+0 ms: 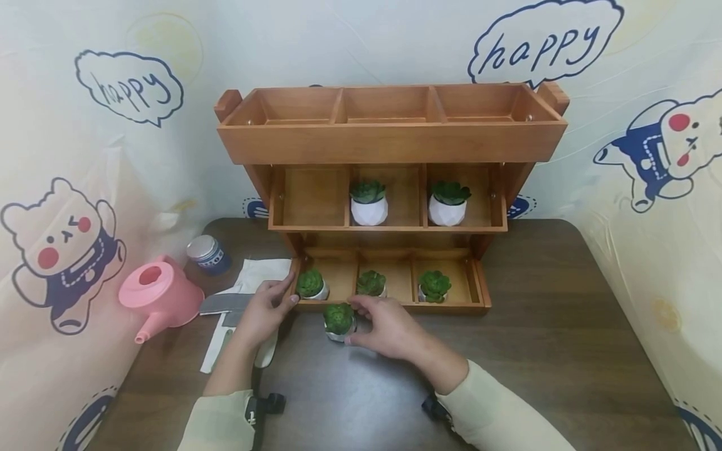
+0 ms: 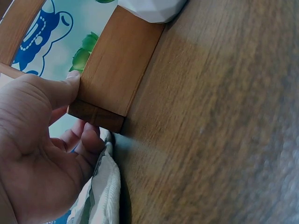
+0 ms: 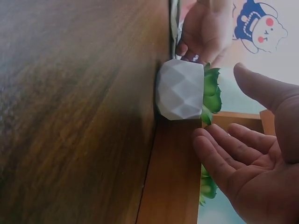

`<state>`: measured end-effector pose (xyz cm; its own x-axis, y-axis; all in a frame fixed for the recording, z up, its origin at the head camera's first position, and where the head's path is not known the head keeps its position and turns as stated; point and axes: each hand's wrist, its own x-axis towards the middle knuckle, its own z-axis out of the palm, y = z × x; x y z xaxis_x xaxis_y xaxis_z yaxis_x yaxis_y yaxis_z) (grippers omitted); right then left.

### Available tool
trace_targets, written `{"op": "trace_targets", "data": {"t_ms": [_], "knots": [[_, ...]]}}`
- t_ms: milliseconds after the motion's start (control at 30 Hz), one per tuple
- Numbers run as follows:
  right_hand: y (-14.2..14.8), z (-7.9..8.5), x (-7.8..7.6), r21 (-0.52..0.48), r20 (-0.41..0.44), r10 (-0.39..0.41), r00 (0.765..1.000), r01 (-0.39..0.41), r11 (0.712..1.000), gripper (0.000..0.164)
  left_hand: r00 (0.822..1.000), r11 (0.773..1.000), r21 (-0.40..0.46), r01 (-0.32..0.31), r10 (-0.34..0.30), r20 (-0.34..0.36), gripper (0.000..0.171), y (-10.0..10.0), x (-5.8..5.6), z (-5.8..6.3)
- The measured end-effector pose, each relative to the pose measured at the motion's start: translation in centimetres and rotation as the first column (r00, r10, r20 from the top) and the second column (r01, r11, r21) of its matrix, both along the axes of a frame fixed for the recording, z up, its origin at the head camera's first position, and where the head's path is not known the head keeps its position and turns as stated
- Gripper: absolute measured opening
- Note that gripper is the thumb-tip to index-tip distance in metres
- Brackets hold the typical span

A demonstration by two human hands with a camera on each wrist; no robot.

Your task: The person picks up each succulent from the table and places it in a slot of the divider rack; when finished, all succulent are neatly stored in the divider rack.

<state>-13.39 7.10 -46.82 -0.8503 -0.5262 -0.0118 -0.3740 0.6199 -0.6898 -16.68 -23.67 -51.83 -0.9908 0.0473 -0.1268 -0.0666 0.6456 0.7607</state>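
Observation:
A small potted succulent in a white faceted pot stands upright on the table, just in front of the wooden shelf's bottom tier. Beside it is my right hand, thumb and fingers spread apart; in the right wrist view a gap shows between them and the pot. My left hand grips the front left corner of the bottom tier, its thumb over the front board and its other fingers curled at the end. Three more succulents sit in that tier: left, middle and right.
Two succulents in white pots stand in the middle tier's centre and right compartments. The top tier overhangs the lower ones. To the left are a pink watering can, a blue jar and white-and-grey gloves.

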Motion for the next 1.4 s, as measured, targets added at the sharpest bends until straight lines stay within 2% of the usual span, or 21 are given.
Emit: {"op": "trace_targets", "data": {"t_ms": [267,633,833,1100,1400], "knots": [[-0.5,0.1,-0.2,-0.012,-0.018,0.006,1.000,-0.006,1.000,0.072,1.000,1.000,-0.005,0.001,-0.001,0.013,0.061,0.1,0.0,0.1],[-1.3,-0.2,-0.1,-0.017,-0.042,0.056,0.998,-0.057,0.998,0.074,1.000,1.000,-0.002,0.000,0.000,0.024,0.062,0.1,0.1,0.1],[-1.7,-0.5,-0.2,0.026,-0.054,0.060,0.997,-0.058,0.998,0.078,1.000,1.000,-0.004,0.001,-0.001,0.015,0.061,0.1,0.0,0.1],[-2.6,-1.0,-0.7,0.076,-0.003,0.072,0.997,-0.071,0.995,0.085,1.000,1.000,-0.004,0.007,-0.007,0.012,0.062,0.0,-0.2,0.0],[-4.0,-1.6,-1.3,0.133,0.010,0.068,0.998,-0.068,0.989,0.082,1.000,1.000,0.003,0.005,-0.005,0.012,0.062,0.0,-0.1,0.0]]}}
